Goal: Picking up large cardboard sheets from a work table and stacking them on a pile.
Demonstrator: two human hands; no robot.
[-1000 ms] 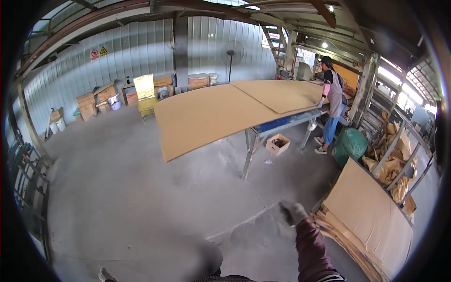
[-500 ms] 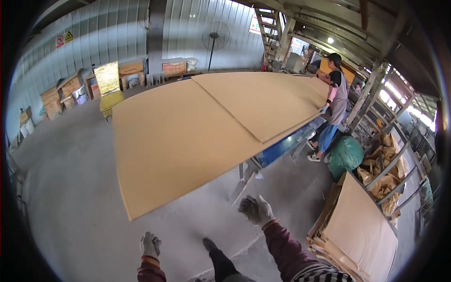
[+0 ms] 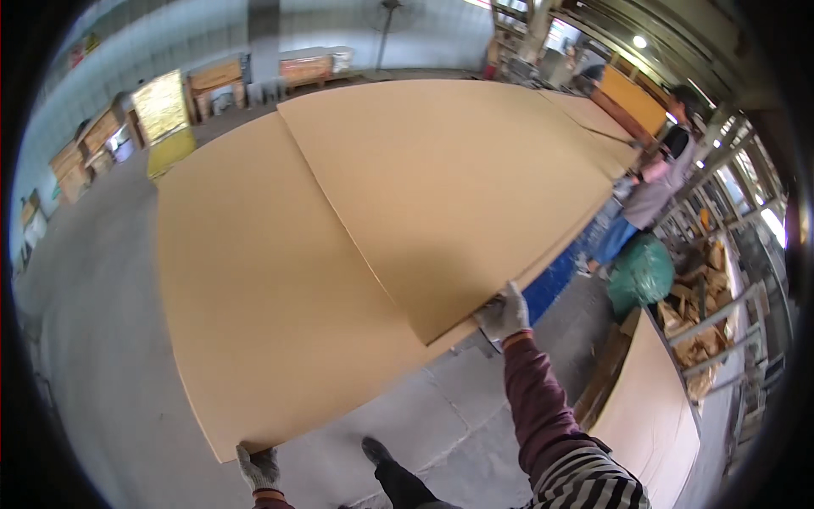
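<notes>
So, head view: two huge brown boards are seen laid one over the other, and both gloved hands are kept busy at the near edge. The lower sheet point(image 3: 263, 322) is left sticking out well to the left, partly covered by the upper sheet point(image 3: 441, 187). On the right, a bit of blue tabletop point(image 3: 551, 284) is left showing under the boards.

The lower sheet is gripped at its near left corner by the left hand point(image 3: 259, 469), thumb on top, with the fingers' underside hidden. The upper sheet's edge is grasped by the right hand point(image 3: 506, 312), just right of its near corner; whether the lower one is pinched along with it can't really be told.

Over at the far right, the edge is being handled by a co-worker point(image 3: 657, 187) in a light apron, though that grip is too blurry to be made out. A green bag point(image 3: 640, 271) is parked near the co-worker's legs, and a stack of brown sheets point(image 3: 653, 399) is propped beside the right forearm.
</notes>
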